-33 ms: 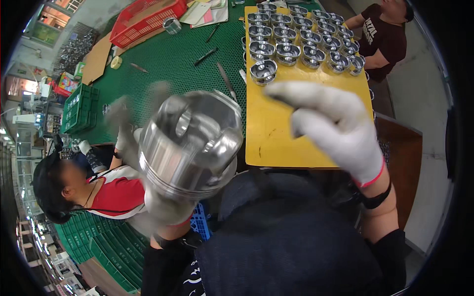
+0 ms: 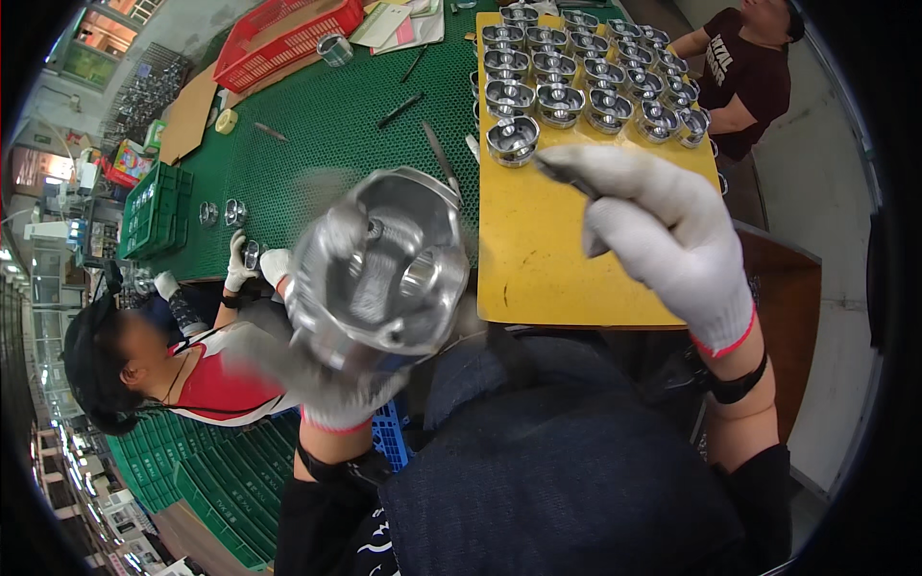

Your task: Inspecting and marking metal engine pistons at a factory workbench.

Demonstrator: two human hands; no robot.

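Note:
Close in front of me, my left hand [image 2: 351, 398], in a white knitted glove with a pink cuff, grips a shiny metal piston [image 2: 437, 312]. Its hollow side and pin bosses face up toward me. Motion smears the fingers around it. Over the yellow board [image 2: 538, 259], my right hand [image 2: 663, 216] is raised in a white glove with dark, stained fingertips. The forefinger and thumb stand apart, and I see nothing between them. Nearest to that forefinger is a single piston [image 2: 513, 141] at the front of several rows of pistons on the board.
Beyond lies a green mat [image 2: 317, 125] with a file-like tool [image 2: 440, 156], thin dark rods and a loose piston [image 2: 335, 50]. A red basket [image 2: 279, 43] and green crate [image 2: 154, 216] stand there. Co-workers sit left [image 2: 230, 384] and stand right [image 2: 744, 77]; green crates [image 2: 206, 480] are stacked lower left.
The piston in my left hand has tilted, turning its hollow side more toward me. My right hand has shifted slightly right. The left co-worker's hand and small pistons now show more clearly.

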